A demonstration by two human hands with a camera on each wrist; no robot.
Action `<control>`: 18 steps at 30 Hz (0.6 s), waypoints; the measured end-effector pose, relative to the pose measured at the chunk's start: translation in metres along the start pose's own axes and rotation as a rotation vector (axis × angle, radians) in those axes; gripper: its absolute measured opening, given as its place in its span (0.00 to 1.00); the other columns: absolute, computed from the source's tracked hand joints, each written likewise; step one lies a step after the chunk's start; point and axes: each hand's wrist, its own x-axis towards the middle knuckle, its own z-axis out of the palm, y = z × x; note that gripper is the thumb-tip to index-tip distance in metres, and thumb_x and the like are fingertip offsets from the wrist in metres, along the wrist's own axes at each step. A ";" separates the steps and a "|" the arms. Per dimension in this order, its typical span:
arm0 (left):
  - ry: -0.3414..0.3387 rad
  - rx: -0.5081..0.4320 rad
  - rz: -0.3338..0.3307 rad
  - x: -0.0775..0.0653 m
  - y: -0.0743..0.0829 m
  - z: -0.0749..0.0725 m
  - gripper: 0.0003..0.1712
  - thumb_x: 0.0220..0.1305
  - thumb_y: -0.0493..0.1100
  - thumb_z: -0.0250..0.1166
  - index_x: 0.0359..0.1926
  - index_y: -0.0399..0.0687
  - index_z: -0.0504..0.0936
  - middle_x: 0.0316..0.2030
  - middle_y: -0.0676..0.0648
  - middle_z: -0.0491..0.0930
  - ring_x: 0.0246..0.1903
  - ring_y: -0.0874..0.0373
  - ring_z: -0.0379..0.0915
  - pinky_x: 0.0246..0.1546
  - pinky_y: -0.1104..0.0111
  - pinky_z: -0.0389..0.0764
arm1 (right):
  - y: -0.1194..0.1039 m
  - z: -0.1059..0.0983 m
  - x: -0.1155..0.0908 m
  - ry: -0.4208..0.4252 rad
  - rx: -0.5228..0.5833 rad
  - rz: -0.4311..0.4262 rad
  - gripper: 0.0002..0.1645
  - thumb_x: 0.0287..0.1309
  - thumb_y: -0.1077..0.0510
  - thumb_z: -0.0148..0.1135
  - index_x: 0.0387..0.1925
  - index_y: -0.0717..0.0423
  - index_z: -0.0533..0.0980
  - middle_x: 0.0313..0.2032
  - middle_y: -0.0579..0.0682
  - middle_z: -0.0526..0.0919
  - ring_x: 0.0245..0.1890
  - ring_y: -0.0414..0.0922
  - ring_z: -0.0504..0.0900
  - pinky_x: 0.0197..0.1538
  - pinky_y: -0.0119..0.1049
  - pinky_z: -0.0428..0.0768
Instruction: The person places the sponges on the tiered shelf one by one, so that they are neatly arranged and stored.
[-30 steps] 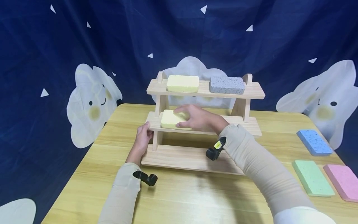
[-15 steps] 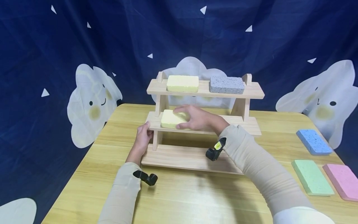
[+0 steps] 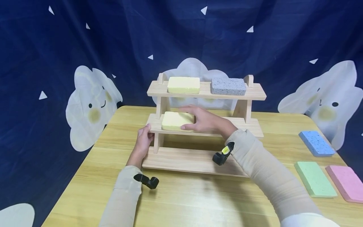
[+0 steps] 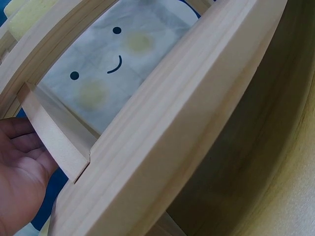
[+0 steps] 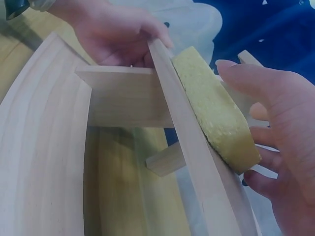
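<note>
A three-tier wooden display shelf [image 3: 181, 159] stands on the table. My left hand [image 3: 142, 142] grips the left end of its middle tier, thumb on top and fingers underneath. On that tier, towards the left, lies a pale yellow sponge block [image 3: 175, 120]. My right hand [image 3: 204, 119] is at the block's right end, thumb in front and fingers behind, loosely spread. In the right wrist view, the yellow block [image 5: 211, 105] lies flat on the tier, with a small gap between it and the thumb [image 5: 236, 71]. The other fingertips are close to its end.
On the top tier sit another yellow block [image 3: 183, 85] and a speckled grey block [image 3: 228, 86]. A blue block [image 3: 316, 143], a green block [image 3: 315, 179] and a pink block [image 3: 346, 183] lie on the table at the right. A dark blue curtain [image 3: 175, 28] hangs behind.
My right hand has loosened and shifted slightly right, uncovering more of the yellow block on the middle tier. The left hand keeps its grip; the head view has shifted a little.
</note>
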 end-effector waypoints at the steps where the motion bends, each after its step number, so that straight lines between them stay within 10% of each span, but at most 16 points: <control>1: -0.001 -0.001 0.000 0.000 0.000 0.000 0.30 0.74 0.49 0.35 0.61 0.28 0.65 0.47 0.41 0.70 0.42 0.61 0.71 0.48 0.71 0.72 | 0.001 0.000 -0.002 0.004 -0.003 0.000 0.42 0.54 0.40 0.64 0.67 0.51 0.63 0.65 0.51 0.66 0.66 0.46 0.62 0.67 0.43 0.59; 18: 0.008 0.020 -0.006 0.000 -0.002 0.000 0.30 0.74 0.50 0.35 0.60 0.27 0.66 0.41 0.46 0.70 0.39 0.61 0.69 0.45 0.72 0.71 | 0.016 -0.017 -0.049 0.079 -0.008 0.105 0.44 0.54 0.41 0.64 0.69 0.51 0.60 0.68 0.55 0.61 0.66 0.54 0.63 0.68 0.50 0.57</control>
